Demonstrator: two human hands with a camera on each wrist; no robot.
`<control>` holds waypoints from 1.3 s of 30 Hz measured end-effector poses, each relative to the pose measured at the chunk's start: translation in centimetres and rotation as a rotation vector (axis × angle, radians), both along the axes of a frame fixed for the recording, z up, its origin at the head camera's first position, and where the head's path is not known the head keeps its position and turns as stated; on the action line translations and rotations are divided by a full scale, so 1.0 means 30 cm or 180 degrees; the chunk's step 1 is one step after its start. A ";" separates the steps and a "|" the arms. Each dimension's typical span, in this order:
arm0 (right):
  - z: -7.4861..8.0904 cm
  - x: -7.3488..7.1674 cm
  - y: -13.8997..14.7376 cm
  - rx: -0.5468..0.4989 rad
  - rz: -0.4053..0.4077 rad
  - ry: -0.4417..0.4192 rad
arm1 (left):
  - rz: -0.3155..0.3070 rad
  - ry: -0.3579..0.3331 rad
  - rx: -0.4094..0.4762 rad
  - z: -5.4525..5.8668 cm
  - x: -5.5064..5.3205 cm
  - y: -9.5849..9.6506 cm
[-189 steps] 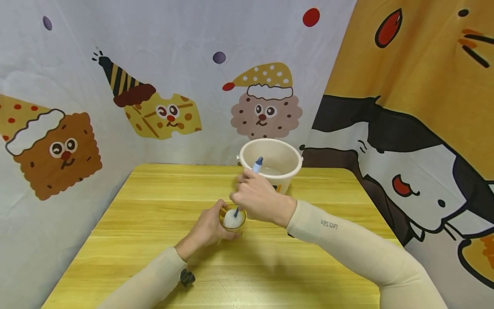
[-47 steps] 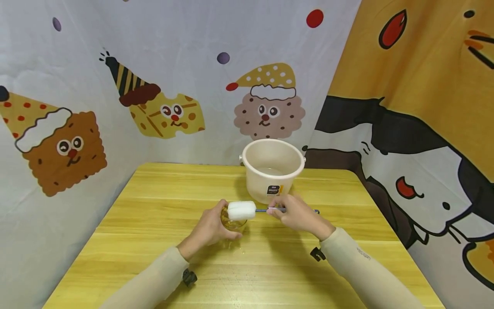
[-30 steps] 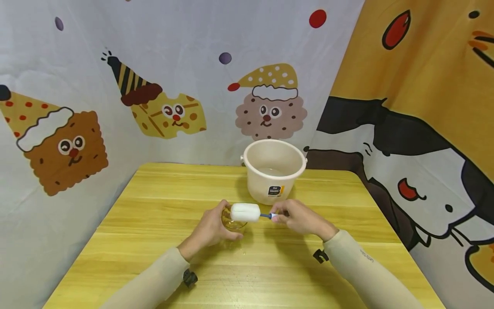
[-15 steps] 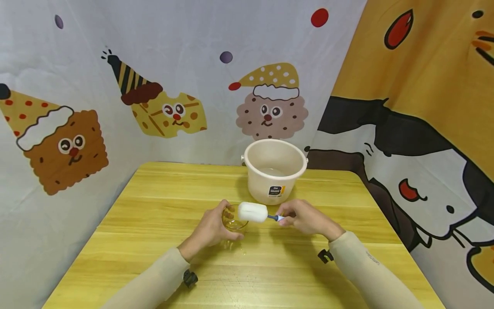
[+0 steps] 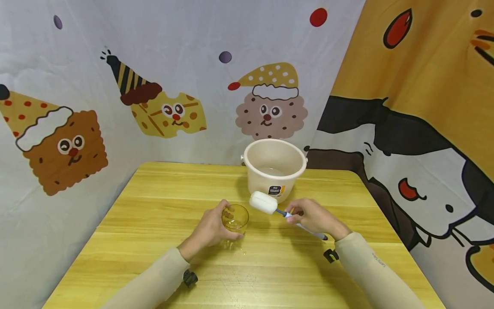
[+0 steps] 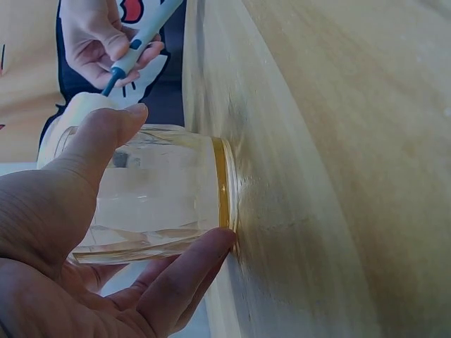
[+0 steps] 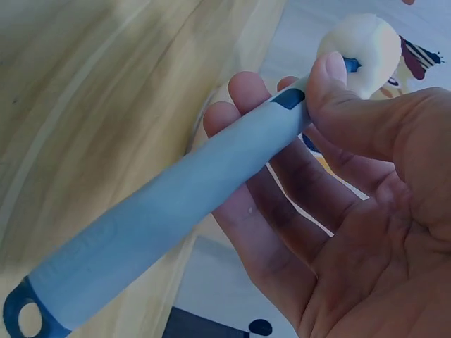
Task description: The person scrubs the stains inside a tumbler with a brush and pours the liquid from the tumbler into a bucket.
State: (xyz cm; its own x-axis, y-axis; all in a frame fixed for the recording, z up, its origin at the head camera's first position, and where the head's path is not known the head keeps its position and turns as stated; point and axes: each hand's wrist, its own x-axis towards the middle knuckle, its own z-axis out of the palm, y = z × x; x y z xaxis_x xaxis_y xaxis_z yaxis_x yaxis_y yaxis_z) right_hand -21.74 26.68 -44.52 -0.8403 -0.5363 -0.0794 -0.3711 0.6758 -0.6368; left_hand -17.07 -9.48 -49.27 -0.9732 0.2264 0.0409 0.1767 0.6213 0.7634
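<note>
Just right of the amber tumbler [image 5: 236, 219] I have the left hand [image 5: 212, 225] gripping, the right hand [image 5: 314, 216] pinches the sponge bottle brush [image 7: 176, 191], its long axis slanting far-left to near-right, nearer than the bucket [image 5: 258, 180]

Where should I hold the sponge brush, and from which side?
Probably the slim light-blue handle, coming from the right: it slants right and down in the head view, away from the bulky white sponge head. The right hand holds it by the handle.
</note>
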 end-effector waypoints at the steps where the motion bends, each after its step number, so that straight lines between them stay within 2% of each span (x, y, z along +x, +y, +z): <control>1: -0.002 0.000 0.002 0.0016 -0.0016 -0.0002 | 0.0000 0.0006 -0.0008 0.000 0.000 0.000; 5: -0.014 -0.001 0.009 0.0125 -0.0073 0.0037 | -0.0007 0.0033 -0.0016 0.003 0.000 -0.001; 12: -0.047 -0.004 0.017 0.0396 -0.0101 0.0321 | 0.0010 0.0024 -0.0006 0.005 0.000 -0.001; 17: -0.069 -0.005 0.016 0.0607 -0.0275 0.0304 | 0.0006 0.0024 -0.0013 -0.001 -0.002 0.000; 23: -0.082 -0.001 0.011 0.0701 -0.0398 0.0347 | -0.0019 0.0015 0.0008 0.000 -0.003 -0.001; 39: -0.107 0.006 0.004 0.0812 -0.0463 0.0431 | -0.0003 0.0014 0.0004 -0.003 -0.002 -0.003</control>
State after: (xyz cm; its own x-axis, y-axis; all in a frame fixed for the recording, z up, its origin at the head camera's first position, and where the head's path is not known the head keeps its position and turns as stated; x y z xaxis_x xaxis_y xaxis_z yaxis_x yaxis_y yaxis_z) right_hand -21.57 26.79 -47.73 -0.9188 -0.3869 -0.0779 -0.3287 0.8595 -0.3915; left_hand -17.13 -9.58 -49.35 -0.9727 0.2273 0.0456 0.1807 0.6203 0.7633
